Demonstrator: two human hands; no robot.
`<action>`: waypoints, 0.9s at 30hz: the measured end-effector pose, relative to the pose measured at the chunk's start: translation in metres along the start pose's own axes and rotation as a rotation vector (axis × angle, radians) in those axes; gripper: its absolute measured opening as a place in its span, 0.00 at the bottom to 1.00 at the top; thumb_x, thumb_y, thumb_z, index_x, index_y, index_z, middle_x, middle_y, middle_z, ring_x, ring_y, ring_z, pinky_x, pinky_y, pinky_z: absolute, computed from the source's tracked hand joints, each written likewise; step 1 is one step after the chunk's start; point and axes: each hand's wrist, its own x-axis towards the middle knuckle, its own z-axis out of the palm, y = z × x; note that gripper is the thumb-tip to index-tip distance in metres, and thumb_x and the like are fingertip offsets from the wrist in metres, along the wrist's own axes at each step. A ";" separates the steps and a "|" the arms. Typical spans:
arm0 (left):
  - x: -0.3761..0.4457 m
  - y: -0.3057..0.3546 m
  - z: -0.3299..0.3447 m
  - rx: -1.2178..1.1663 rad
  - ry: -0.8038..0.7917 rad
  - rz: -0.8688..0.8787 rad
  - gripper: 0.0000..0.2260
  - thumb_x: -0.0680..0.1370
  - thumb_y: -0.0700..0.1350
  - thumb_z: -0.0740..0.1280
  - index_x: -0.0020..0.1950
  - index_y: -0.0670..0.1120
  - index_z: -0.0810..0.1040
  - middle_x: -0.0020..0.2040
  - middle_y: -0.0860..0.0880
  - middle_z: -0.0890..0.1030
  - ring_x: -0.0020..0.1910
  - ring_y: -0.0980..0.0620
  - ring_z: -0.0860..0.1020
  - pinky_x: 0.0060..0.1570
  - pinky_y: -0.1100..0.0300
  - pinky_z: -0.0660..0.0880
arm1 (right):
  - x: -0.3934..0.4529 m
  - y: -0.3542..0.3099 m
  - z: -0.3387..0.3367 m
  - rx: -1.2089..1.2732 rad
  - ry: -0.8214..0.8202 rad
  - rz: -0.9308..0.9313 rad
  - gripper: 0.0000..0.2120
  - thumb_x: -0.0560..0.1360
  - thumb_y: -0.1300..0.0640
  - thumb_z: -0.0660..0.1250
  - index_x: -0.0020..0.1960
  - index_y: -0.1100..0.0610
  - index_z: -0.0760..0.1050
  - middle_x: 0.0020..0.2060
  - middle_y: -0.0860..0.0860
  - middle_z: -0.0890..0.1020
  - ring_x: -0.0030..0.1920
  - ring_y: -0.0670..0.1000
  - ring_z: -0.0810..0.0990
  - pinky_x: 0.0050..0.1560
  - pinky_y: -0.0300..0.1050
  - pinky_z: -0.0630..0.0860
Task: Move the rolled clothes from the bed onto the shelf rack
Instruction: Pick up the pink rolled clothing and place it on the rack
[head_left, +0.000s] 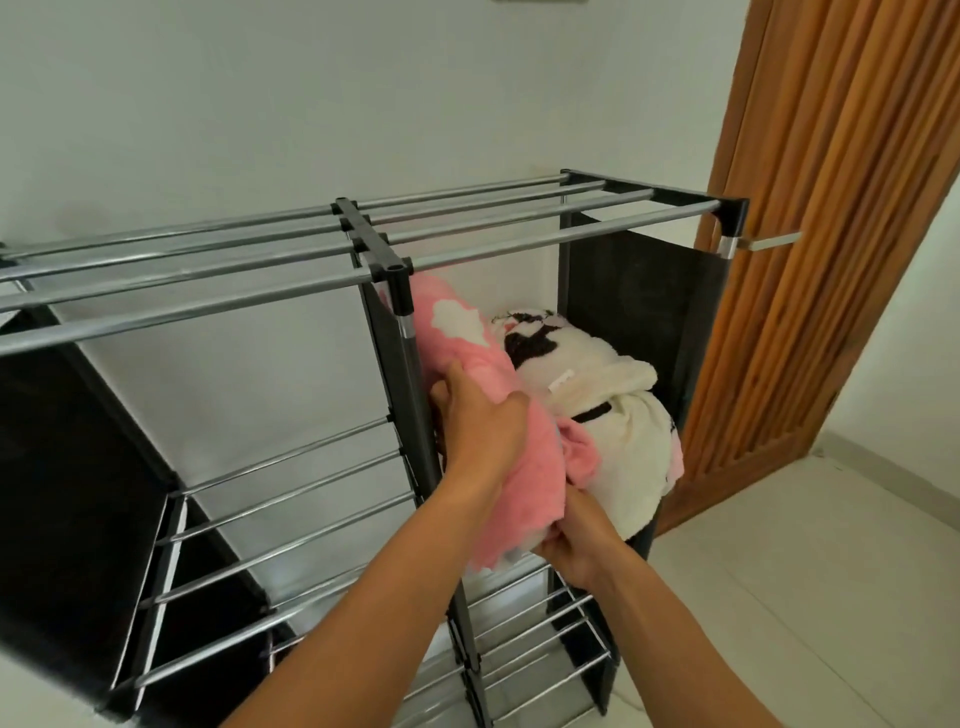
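Shelf rack (291, 249): black frame w/ chrome rods, two columns, black fabric side panels; against pale wall.
Upper right compartment: holds cream roll (618, 415), fluffy w/ black patches, lying on rods against right panel, near end hanging past front edge.
Pink roll (467, 358): fleece w/ white patches, long, tilted, far end deep in same compartment by centre post, near end sticking out front; touching cream roll on its left side. Resting on rods or held clear — prob. partly held, can't tell from this angle.
Left hand (480, 421): clasped over mid part of pink roll from left, thumb on top, fingers wrapped round far side beside centre post.
Right hand (574, 543): under near end of pink roll, fingers curled, pinching lower edge of fabric.
Left column: bare rods at mid and lower levels.
Wooden slatted door (841, 218): right of rack, metal handle showing.
White tiled floor (810, 582): lower right.
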 end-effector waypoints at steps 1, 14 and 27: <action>0.001 0.001 -0.001 0.007 -0.013 -0.022 0.35 0.77 0.44 0.65 0.78 0.48 0.49 0.75 0.46 0.55 0.73 0.45 0.61 0.67 0.55 0.64 | 0.001 0.001 -0.001 -0.014 -0.031 0.019 0.12 0.80 0.59 0.59 0.41 0.59 0.76 0.25 0.51 0.81 0.24 0.45 0.78 0.24 0.38 0.75; 0.010 0.033 0.007 0.257 -0.251 0.059 0.23 0.77 0.48 0.65 0.71 0.46 0.69 0.67 0.47 0.74 0.68 0.45 0.70 0.68 0.53 0.66 | -0.004 -0.012 0.012 -0.410 -0.104 0.200 0.18 0.81 0.46 0.53 0.41 0.54 0.73 0.25 0.48 0.73 0.21 0.43 0.71 0.20 0.33 0.66; 0.012 -0.037 0.026 0.703 -0.288 0.480 0.15 0.78 0.46 0.58 0.61 0.45 0.78 0.60 0.47 0.79 0.59 0.46 0.76 0.59 0.51 0.71 | -0.031 0.005 -0.029 -0.385 0.162 0.106 0.12 0.76 0.48 0.64 0.52 0.56 0.77 0.35 0.51 0.80 0.30 0.47 0.79 0.36 0.40 0.79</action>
